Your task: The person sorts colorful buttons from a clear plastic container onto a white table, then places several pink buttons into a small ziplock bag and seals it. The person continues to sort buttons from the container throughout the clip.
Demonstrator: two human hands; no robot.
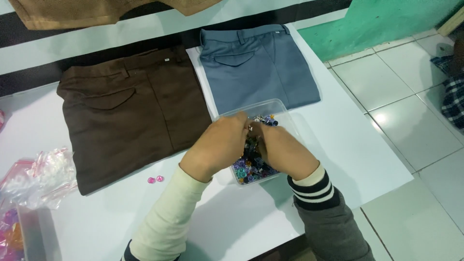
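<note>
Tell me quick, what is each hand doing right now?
Left hand: fingers curled down into the clear container of small buttons; what it grips cannot be told.
Right hand: same, fingertips hidden.

White table (338,145), tiled floor (415,111), green wall (386,24).

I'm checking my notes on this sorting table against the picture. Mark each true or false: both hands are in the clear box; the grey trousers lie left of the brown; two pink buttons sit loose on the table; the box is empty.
Both the left hand and right hand are in the clear box: true.
The grey trousers lie left of the brown trousers: false, they lie right.
Two pink buttons sit loose on the table: true.
The box is empty: false, it holds coloured buttons.
</note>
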